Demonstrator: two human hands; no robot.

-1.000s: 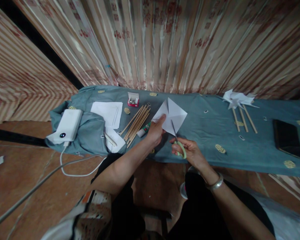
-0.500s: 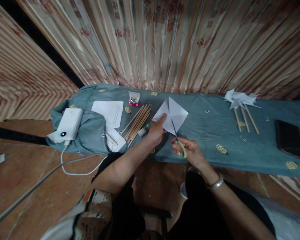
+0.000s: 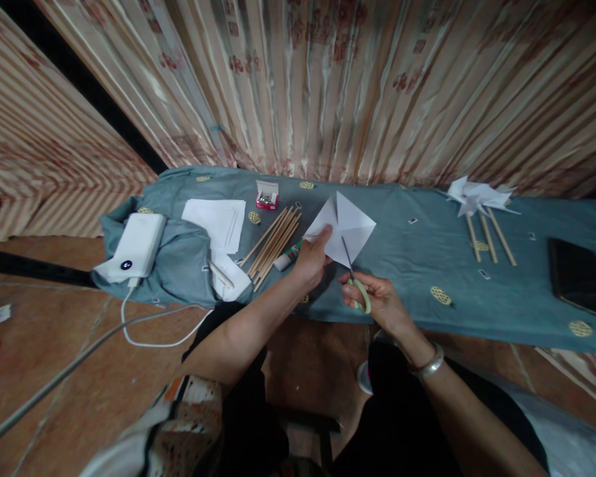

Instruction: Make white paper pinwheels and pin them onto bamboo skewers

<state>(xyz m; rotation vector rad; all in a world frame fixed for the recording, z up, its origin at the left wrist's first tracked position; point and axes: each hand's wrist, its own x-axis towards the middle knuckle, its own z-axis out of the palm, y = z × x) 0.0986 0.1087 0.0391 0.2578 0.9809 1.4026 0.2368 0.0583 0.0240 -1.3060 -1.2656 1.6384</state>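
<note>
The hands (image 3: 312, 260) (image 3: 380, 301) hold partly cut white paper (image 3: 360, 225) and green-handled scissors (image 3: 362, 291).

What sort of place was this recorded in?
Indoors, probably a room in a home, though nothing settles it. Pleated, flower-patterned curtains hang behind a low surface draped with a blue-grey printed cloth, and the brown floor looks tiled.

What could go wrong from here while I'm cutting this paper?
The scissors might cut too far and split the white sheet, since the blades reach in toward its middle. The left hand grips the sheet near the blades, so a slip could nick a finger. The white cable loops below the table edge near a leg and might get snagged, tugging the power bank.
</note>
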